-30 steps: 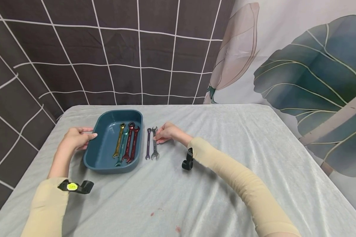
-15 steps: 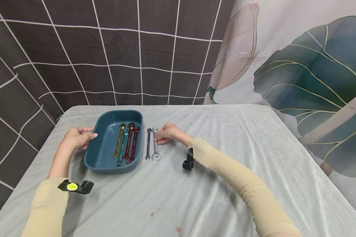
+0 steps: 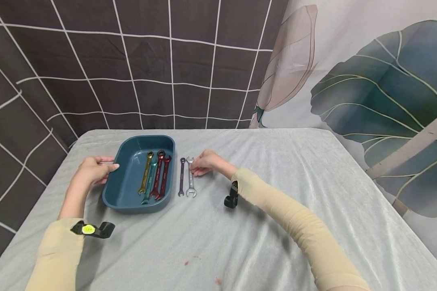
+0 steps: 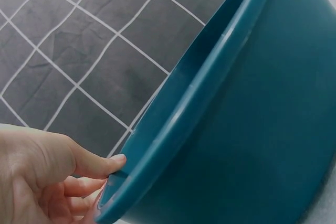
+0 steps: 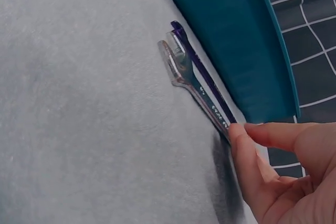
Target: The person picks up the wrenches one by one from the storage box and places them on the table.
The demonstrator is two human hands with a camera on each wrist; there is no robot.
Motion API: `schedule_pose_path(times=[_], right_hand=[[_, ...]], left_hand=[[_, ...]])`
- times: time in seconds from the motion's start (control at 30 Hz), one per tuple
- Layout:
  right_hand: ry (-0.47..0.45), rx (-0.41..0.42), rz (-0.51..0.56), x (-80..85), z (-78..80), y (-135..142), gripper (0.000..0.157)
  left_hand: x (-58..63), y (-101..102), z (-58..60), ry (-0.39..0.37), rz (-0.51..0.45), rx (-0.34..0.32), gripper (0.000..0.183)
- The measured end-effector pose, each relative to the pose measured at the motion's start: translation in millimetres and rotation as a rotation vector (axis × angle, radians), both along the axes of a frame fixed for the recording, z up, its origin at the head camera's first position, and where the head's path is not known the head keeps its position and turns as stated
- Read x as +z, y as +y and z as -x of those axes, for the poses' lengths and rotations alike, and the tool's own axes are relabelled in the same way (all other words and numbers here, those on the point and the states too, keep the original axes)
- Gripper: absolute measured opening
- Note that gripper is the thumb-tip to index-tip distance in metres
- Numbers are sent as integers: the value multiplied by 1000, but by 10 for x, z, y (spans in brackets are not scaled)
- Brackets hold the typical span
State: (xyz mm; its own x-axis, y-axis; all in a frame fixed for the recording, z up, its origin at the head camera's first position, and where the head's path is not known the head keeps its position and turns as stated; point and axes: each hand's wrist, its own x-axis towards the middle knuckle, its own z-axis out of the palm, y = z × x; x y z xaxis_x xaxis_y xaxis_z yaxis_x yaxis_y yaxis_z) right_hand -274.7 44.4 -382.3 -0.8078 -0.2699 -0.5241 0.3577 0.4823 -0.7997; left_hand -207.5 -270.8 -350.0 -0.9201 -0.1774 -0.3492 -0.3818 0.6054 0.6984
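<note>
My left hand (image 3: 94, 169) holds the left wall of a blue plastic tray (image 3: 127, 180); in the left wrist view its thumb (image 4: 107, 165) lies over the rim. Inside the tray lie a gold wrench (image 3: 145, 173), a teal wrench (image 3: 150, 182) and two red wrenches (image 3: 163, 178), side by side. Just right of the tray, a thin purple wrench (image 3: 182, 178) lies on the cloth. Beside it is a silver double open-ended wrench (image 3: 191, 186), pinched at its upper shank between thumb and finger of my right hand (image 3: 205, 162). The fingertips hide part of that shank.
A pale grey cloth (image 3: 269, 194) covers the table, with small reddish spots near the front. Behind stands a dark curtain with a white grid (image 3: 138, 60); a leaf-patterned curtain (image 3: 378, 81) hangs at the right.
The silver wrench has tilted slightly in my right hand, its face turning from dark to bright, and its lower end shifted a little right. My left hand and the tray look the same.
</note>
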Motion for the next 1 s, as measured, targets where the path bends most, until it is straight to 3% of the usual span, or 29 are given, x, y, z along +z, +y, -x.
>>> schedule_pose_path(times=[0.17,0.73,1.0], right_hand=[[0,18,1,38,-1,17,25],[58,34,12,217,30,-28,27],[89,78,1,323,4,-80,25]], left_hand=[[-1,4,-4,-1,3,1,56],[3,-15,-1,-6,1,5,56],[-21,7,24,-5,22,40,52]])
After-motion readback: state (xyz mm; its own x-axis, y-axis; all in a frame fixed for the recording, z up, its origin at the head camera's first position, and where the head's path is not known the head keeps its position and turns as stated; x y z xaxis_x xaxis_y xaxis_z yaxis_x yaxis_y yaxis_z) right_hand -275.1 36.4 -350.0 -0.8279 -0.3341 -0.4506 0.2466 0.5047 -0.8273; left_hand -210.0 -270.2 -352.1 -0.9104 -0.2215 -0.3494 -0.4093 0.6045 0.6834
